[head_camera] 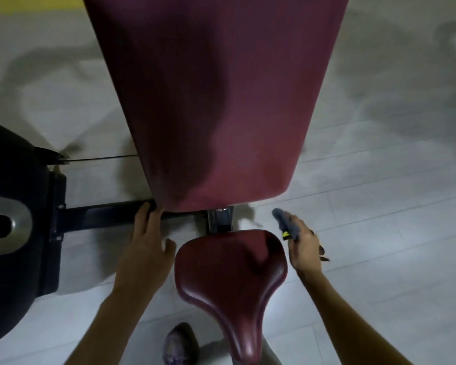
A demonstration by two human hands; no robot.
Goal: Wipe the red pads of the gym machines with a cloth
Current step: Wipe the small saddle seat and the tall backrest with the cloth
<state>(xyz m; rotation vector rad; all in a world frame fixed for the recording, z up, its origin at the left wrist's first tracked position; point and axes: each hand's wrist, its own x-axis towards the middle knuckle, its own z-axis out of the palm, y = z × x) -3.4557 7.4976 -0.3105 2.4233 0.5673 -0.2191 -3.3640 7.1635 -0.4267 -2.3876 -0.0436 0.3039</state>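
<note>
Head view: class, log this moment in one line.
left hand: on back pad corner | right hand: holds cloth, off seat pad

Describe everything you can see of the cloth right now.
The cloth is grey-blue and soft-looking, bunched into a wad in the right hand, with a small yellow tag at its lower edge. One end pokes out past the fingers. It hangs over the floor, right of the red seat pad, touching no pad.

Pale tiled floor (379, 180) under everything; the black machine base (16, 206) sits on it at left, a purple shoe (181, 343) stands below.
</note>
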